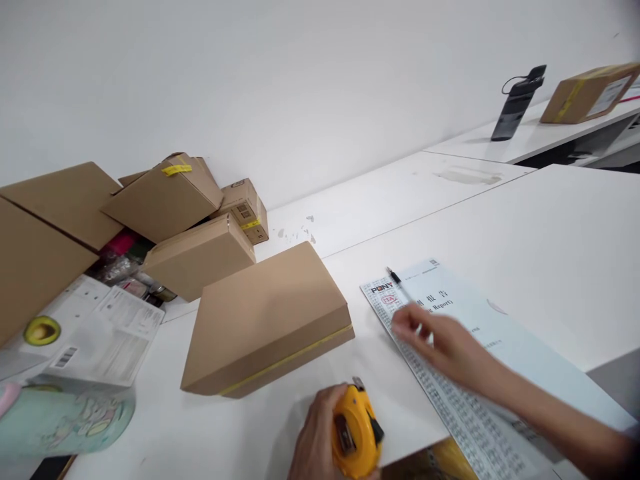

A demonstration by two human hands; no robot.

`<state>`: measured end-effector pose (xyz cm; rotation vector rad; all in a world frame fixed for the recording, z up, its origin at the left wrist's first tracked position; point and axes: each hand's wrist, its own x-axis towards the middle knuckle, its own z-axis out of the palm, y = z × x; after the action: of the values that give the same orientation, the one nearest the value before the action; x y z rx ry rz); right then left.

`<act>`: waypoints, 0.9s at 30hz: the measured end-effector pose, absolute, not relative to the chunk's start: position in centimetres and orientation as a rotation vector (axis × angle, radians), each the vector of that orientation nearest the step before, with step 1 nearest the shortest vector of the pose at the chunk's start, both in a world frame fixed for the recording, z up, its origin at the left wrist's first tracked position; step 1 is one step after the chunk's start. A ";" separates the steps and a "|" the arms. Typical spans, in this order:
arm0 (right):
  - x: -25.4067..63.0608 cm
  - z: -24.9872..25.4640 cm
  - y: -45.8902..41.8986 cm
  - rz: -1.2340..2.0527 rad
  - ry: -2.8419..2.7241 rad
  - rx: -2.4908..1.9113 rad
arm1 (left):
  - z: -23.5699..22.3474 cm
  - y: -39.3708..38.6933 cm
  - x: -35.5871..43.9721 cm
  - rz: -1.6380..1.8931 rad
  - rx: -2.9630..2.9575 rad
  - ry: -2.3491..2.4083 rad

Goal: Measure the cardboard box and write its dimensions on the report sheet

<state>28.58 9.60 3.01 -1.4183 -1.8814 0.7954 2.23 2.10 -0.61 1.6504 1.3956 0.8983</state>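
My left hand (317,433) is closed around a yellow tape measure (356,430) at the lower middle. Its metal end hook shows at the top of the case, with no blade drawn out. Over the printed report (465,313), my right hand (433,337) is blurred, with its fingers curled together. A pen (395,275) with a black tip and clear barrel runs into those fingers, tip pointing away from me; its rear end is hidden. Beyond the tape measure lies a closed cardboard box (270,313) with a yellow tape line along its near side.
Several more cardboard boxes (165,193) are piled at the left against the wall. A white carton with an avocado picture (100,333) and a pale green bottle (70,420) stand at the lower left. A dark bottle (517,107) and a taped box (587,93) occupy the far right.
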 end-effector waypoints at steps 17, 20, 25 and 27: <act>36.6 -0.2 19.1 1.272 -1.419 -1.272 | -3.6 7.3 1.0 0.590 2.290 1.569; 37.8 0.6 18.5 1.338 -1.226 -1.123 | -4.2 7.8 1.0 0.580 2.364 1.612; 37.2 0.5 18.3 1.159 -1.217 -1.268 | -2.8 8.3 1.7 0.630 2.645 1.656; 36.5 0.0 18.5 1.065 -1.221 -1.356 | -1.4 7.9 3.3 0.683 2.774 1.592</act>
<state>36.50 18.53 0.03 -1.3559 -1.2213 1.0645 3.27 7.91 -1.41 2.7737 1.5924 0.6832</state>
